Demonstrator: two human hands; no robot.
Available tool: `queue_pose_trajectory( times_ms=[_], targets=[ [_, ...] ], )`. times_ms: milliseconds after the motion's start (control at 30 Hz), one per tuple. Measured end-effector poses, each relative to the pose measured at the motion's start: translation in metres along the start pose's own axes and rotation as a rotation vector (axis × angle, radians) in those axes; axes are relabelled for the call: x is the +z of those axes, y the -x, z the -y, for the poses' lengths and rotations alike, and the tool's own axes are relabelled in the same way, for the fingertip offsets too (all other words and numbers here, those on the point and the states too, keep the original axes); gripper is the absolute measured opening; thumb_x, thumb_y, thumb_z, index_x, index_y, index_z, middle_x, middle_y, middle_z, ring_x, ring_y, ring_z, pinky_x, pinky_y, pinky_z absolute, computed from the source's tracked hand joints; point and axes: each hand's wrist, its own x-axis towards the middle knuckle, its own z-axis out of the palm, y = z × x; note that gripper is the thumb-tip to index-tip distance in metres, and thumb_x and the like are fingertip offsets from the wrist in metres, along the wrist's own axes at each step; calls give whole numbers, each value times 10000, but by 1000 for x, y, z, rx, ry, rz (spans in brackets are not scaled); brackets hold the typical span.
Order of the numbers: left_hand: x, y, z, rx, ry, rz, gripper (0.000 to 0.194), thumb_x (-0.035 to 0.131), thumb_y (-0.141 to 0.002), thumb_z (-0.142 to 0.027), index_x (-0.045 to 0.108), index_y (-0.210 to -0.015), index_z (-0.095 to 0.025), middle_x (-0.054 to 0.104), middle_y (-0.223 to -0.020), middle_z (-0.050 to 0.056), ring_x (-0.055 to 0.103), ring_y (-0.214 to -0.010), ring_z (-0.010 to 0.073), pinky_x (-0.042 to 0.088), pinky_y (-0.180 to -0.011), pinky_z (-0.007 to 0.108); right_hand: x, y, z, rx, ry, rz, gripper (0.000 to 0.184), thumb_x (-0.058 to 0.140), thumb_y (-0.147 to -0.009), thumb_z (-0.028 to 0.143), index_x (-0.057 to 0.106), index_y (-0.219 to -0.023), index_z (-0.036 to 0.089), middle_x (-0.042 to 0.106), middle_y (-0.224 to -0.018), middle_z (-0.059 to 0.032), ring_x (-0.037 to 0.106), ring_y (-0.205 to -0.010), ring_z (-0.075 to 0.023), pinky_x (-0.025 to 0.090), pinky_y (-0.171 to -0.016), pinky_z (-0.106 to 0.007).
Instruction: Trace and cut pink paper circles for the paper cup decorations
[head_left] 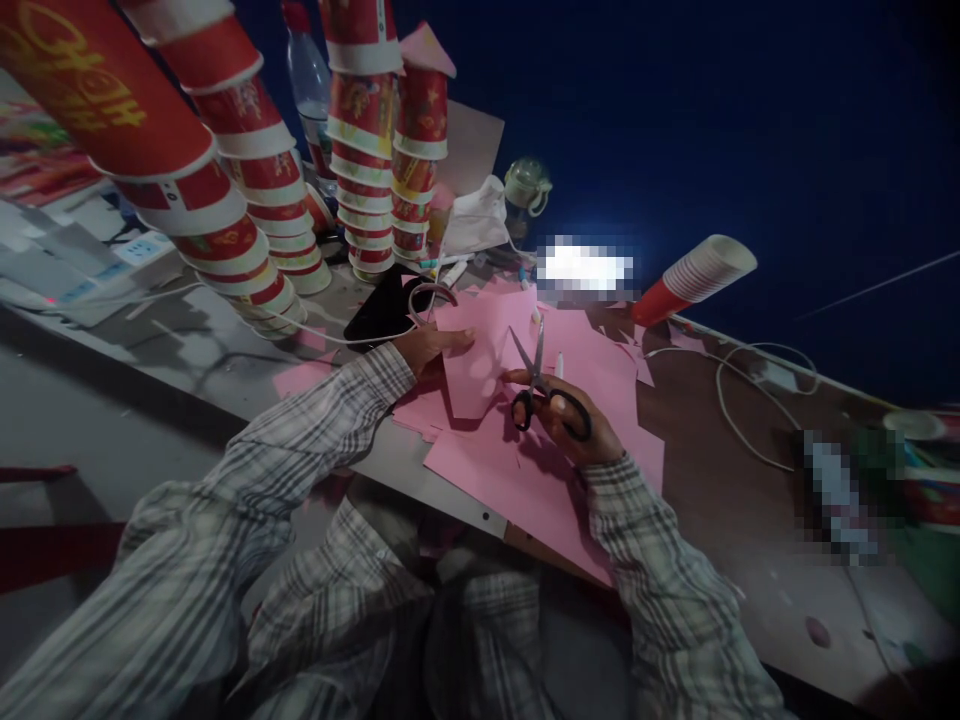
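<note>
My left hand [431,348] grips a piece of pink paper [480,365] by its left side, the thumb lying on top. In my right hand [581,425] are black-handled scissors [537,375], fingers through the loops. Their blades stand apart and point away from me, just to the right of the held piece; whether they touch it I cannot tell. Beneath both hands lie larger pink sheets [547,500], overlapping on the table. A roll of tape [433,292] sits just beyond my left hand, near a dark flat object [386,305].
Tall stacks of red patterned paper cups [365,165] rise at the left and back. A plastic bottle [306,75] and a lidded jar [527,187] stand behind. Another cup stack [697,280] leans at the right. White cables [720,390] cross the table [720,520].
</note>
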Motion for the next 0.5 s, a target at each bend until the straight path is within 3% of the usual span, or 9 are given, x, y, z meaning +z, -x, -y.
queue_pose_trajectory(
  times_ms=[233,500],
  targets=[
    [-17,-8,4,13,-12,69,273,801,-725,-183,725,-973,-97,738,-773,107,739,-757,269,604,-767,397,-4,-8,-1,12,-66,2,505,659,-823,529,662,-1204,197,647,-789,-52,584,-722,-208,506,-670,-370],
    [-15,-6,7,-6,-47,0,308,840,-647,-123,741,-937,-93,759,-812,118,732,-729,266,600,-788,416,1,-9,-4,42,-57,-31,571,697,-763,543,668,-1183,157,612,-752,-42,567,-720,-196,518,-649,-360]
  ],
)
